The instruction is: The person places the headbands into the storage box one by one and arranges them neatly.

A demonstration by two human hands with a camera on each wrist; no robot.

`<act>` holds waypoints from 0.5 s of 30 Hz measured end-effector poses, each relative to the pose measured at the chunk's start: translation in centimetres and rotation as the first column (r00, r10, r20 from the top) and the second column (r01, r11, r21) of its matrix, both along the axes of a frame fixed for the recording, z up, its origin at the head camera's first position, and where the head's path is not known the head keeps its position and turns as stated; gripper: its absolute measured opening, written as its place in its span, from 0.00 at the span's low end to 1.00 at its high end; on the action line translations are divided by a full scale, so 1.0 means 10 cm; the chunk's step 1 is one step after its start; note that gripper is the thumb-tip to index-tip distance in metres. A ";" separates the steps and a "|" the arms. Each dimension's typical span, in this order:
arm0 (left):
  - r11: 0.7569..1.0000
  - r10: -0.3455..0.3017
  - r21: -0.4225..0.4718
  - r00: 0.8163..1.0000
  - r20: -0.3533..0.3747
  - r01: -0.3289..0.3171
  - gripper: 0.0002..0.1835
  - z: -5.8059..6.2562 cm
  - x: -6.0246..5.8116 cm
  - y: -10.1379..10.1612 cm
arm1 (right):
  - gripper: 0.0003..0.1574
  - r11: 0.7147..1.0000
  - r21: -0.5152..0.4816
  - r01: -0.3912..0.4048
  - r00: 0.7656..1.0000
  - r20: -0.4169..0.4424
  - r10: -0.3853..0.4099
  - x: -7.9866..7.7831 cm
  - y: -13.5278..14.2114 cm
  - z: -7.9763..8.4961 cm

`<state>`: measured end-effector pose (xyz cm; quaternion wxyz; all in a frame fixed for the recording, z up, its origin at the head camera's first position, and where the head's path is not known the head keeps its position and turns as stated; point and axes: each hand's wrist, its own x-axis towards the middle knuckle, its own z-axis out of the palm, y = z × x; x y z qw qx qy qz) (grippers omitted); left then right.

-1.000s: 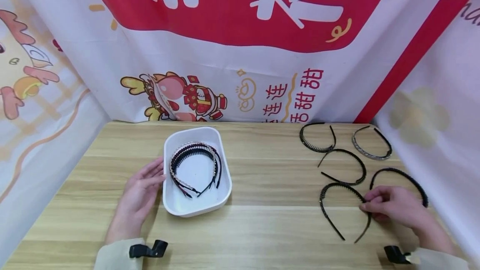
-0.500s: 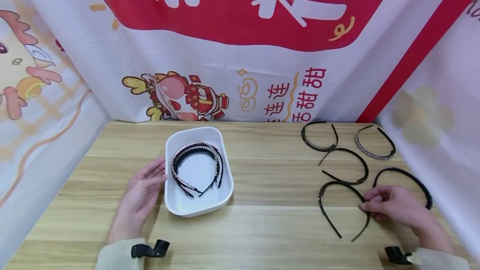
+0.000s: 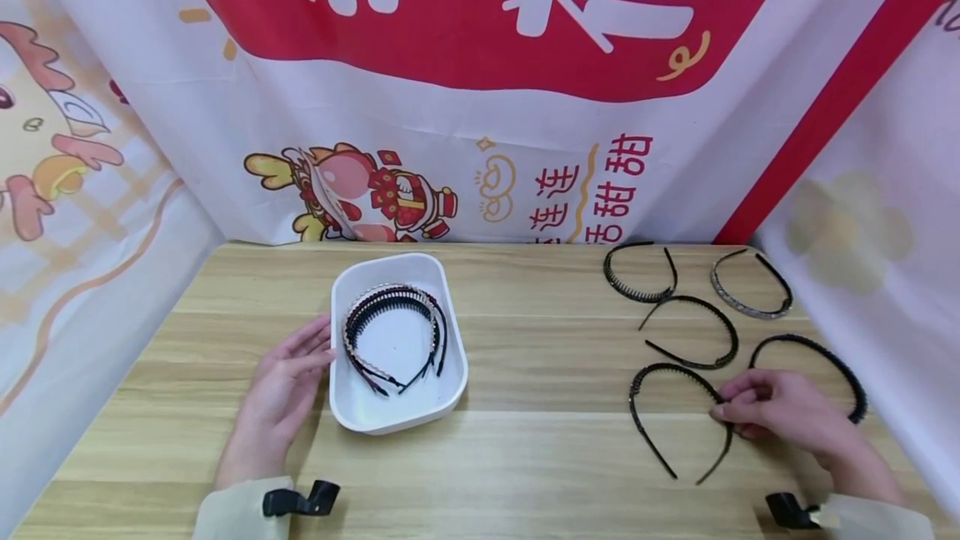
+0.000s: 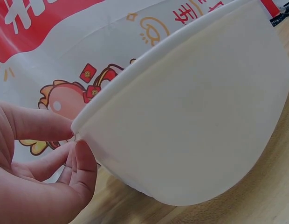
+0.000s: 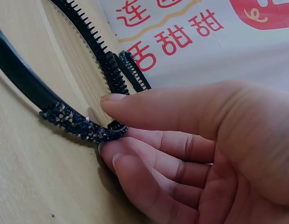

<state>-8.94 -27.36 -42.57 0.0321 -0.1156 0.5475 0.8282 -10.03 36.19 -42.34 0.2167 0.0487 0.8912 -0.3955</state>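
Observation:
My right hand (image 3: 795,415) pinches a black headband (image 3: 678,367) by its right side, low over the table's right part. In the right wrist view, thumb and fingertips meet on this headband (image 5: 72,123), which has sparkly dark stones and inner comb teeth. On the left side, a white plastic bin (image 3: 337,394) stands on the wooden table, holding several headbands (image 3: 386,300) nested together. My left hand (image 3: 281,377) touches the bin's left wall with its fingers extended. Up close in the left wrist view, thumb and finger of the left hand (image 4: 46,182) meet the bin's outer edge (image 4: 182,126).
Other headbands lie right of the bin: a toothed one (image 3: 637,294) at the back, a silvery one (image 3: 750,311) beside it, a thin black one (image 3: 731,336) below, and another (image 3: 832,369) partly behind my right hand. A printed cloth (image 3: 480,132) hangs along the table's back edge.
The pinched headband has shifted a little to the left with my right hand. My left hand stays against the bin, and the other headbands lie as before.

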 end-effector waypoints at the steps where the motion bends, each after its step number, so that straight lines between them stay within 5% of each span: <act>1: 1.000 0.000 -0.001 1.000 0.000 0.000 0.28 0.00 0.00 0.00 | 0.35 1.000 -0.007 0.004 1.000 0.004 -0.004 0.00 0.00 0.00; 15: 1.000 -0.001 -0.004 1.000 -0.009 0.001 0.28 -0.03 -0.01 -0.01 | 0.34 0.988 -0.135 0.072 0.997 0.001 -0.072 -0.01 -0.07 -0.05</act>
